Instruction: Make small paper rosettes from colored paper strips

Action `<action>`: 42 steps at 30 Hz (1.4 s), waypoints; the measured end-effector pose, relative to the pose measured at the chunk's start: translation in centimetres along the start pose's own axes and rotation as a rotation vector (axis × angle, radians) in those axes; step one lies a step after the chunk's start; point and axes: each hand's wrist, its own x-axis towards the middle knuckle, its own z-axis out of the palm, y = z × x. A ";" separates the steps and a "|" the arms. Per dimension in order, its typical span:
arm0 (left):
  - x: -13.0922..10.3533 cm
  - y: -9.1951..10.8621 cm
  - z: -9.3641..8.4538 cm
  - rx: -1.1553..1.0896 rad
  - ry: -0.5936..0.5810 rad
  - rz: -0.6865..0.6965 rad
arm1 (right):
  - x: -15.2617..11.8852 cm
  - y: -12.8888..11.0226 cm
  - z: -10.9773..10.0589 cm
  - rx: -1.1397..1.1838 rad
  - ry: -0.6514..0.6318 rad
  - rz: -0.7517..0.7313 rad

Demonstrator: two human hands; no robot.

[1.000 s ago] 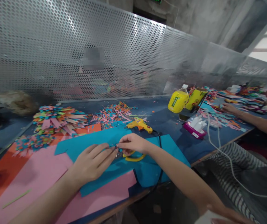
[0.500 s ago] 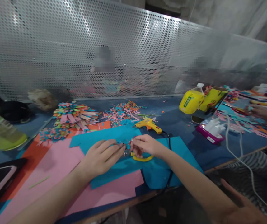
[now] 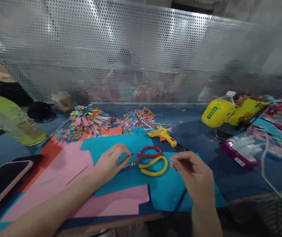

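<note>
A pair of scissors (image 3: 153,157) with red and yellow handles lies on a sheet of blue paper (image 3: 121,140). My left hand (image 3: 112,161) is over the blades, with its thumb and forefinger brought close together; anything between them is too small to name. Right of the yellow handle, my right hand (image 3: 196,174) is raised above the blue paper and apart from the scissors. Its fingertips are pinched, and what they hold, if anything, does not show. A yellow glue gun (image 3: 163,134) rests just behind the scissors.
Behind the sheets sit a fringed paper bundle (image 3: 89,120) and a heap of paper scraps (image 3: 138,118). Pink paper (image 3: 64,174) and a phone (image 3: 5,182) lie left, near a green bottle (image 3: 15,118). At right are a yellow bottle (image 3: 217,112) and a purple tissue pack (image 3: 238,156).
My right hand has moved off the scissors to the right, uncovering the red and yellow handles. My left hand stays by the blades, its fingers now drawn together. The view has shifted left.
</note>
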 end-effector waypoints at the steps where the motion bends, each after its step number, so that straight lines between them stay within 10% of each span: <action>1: 0.1 0.1 0.2 -0.061 0.017 -0.100 | -0.1 0.2 0.0 -0.066 0.020 -0.025; 4: 0.4 0.4 0.6 -0.336 0.065 -0.315 | 0.1 0.1 0.3 -0.259 0.003 -0.108; 8: 0.7 0.2 0.9 -0.674 0.020 -0.421 | 1.4 -1.1 1.7 -0.384 -0.335 -0.232; 16: 1.1 0.1 0.9 -0.780 0.028 -0.498 | 5.8 -0.5 5.8 -0.370 -0.648 -0.336; 42: 0.9 0.2 0.6 -0.743 -0.073 -0.531 | 5.8 2.1 6.8 -0.172 -0.645 -0.220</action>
